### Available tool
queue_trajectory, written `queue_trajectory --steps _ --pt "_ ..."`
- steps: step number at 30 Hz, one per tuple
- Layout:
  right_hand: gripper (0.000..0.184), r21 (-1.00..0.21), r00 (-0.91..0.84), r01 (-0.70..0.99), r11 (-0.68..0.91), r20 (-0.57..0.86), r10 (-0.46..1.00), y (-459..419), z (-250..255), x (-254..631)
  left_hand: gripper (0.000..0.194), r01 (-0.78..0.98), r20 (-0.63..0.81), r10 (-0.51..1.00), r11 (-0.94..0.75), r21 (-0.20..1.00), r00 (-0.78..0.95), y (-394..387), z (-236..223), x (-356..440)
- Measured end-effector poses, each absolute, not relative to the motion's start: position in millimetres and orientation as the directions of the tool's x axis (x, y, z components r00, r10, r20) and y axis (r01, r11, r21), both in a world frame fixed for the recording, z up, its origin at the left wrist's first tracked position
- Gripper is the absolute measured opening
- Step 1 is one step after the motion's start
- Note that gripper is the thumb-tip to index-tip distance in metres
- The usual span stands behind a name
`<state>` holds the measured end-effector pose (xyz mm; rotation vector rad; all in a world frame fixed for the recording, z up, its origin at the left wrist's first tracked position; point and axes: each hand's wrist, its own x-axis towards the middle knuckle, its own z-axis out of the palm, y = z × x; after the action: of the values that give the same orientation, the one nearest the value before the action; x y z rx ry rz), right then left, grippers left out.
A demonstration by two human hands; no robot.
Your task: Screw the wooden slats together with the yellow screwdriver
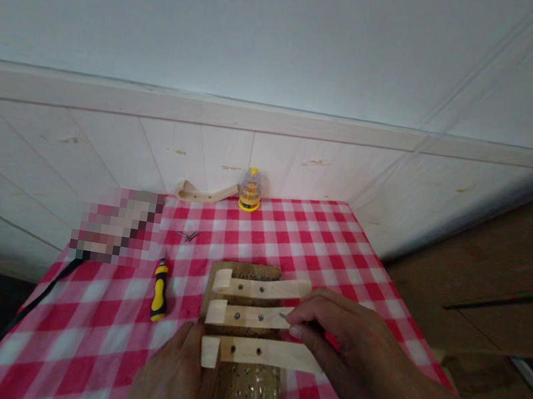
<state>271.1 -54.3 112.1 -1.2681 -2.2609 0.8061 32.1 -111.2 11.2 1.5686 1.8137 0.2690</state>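
A screw (pixel 284 316), its thin grey end showing, is pinched between the thumb and forefinger of my right hand (pixel 343 336). That hand hovers over the right part of the middle wooden piece (pixel 248 316), which has two screw heads in its holes. Above it lies the upper wooden piece (pixel 252 288), and below it the lower wooden piece (pixel 246 351); each shows two dark holes. All three lie across a brown board (pixel 249 392) wrapped in shiny film. My left hand (pixel 175 374) grips the board's left edge beside the lower piece's blocky end; its fingertips are partly hidden.
A yellow and black screwdriver (pixel 159 290) lies left of the board. Several loose screws (pixel 188 236) rest farther back. By the wall are another wooden piece (pixel 206 195) and a clear, yellow-based container (pixel 250 190). A pixelated object (pixel 120 227) with a black strap lies left.
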Motion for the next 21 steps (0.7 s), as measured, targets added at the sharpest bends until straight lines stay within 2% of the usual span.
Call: queue_trajectory --steps 7,12,14,16,19,21 --pt "0.026 -0.682 -0.273 0.620 0.388 0.276 0.922 -76.1 104.1 281.8 0.033 0.821 -0.327 0.945 0.209 0.532 -0.029 -114.2 3.7 27.6" --pt "0.031 -0.777 0.034 0.595 0.204 0.278 0.960 -105.4 71.9 288.7 0.035 0.847 -0.304 0.952 0.194 0.494 -0.041 -115.0 1.0 26.1" --pt "0.033 -0.839 0.210 0.538 0.080 0.225 0.951 -121.0 56.4 286.6 0.036 0.852 -0.297 0.954 0.180 0.491 -0.031 -115.3 0.4 25.5" --pt "0.034 -0.896 0.320 0.442 -0.047 0.109 0.941 -137.9 41.5 281.3 0.035 0.854 -0.295 0.955 0.174 0.490 -0.025 -115.5 0.1 24.7" --pt "0.038 -0.934 0.304 0.299 -0.198 -0.103 0.947 -159.7 21.7 269.4 0.036 0.854 -0.280 0.960 0.163 0.494 -0.021 -115.6 -0.4 23.5" --pt "0.043 -0.947 0.246 0.210 -0.242 -0.189 0.951 -168.4 11.0 261.0 0.038 0.852 -0.265 0.964 0.162 0.498 -0.028 -115.7 -1.1 22.9"
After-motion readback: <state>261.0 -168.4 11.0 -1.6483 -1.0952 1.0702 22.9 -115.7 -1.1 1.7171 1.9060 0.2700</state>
